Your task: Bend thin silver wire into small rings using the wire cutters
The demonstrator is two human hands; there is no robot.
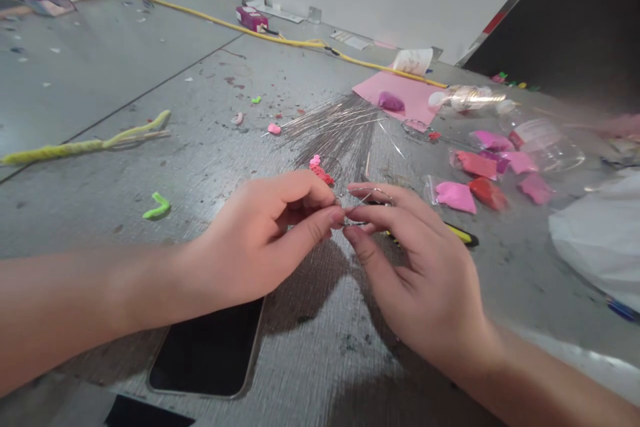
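Observation:
My left hand (273,233) pinches one end of a thin silvery wire (371,191) between thumb and fingertips. Opposite it, my right hand (425,267) closes its thumb and fingers around the same wire, which bends into a loop over the fingers. The two sets of fingertips nearly meet, hiding the wire's middle. Just beyond them lies a small pink and red clay piece (321,170). Behind that, a fan of straight wires (345,130) spreads over the table. Partly under my right hand is a yellow and black tool (463,235).
A dark-screened phone (207,350) lies below my left wrist. Clay packets (456,195) and clear bottles (543,143) are on the right, near a white sheet (600,233). A fuzzy yellow-green stem (60,151) lies left. A yellow cord (210,17) crosses the back.

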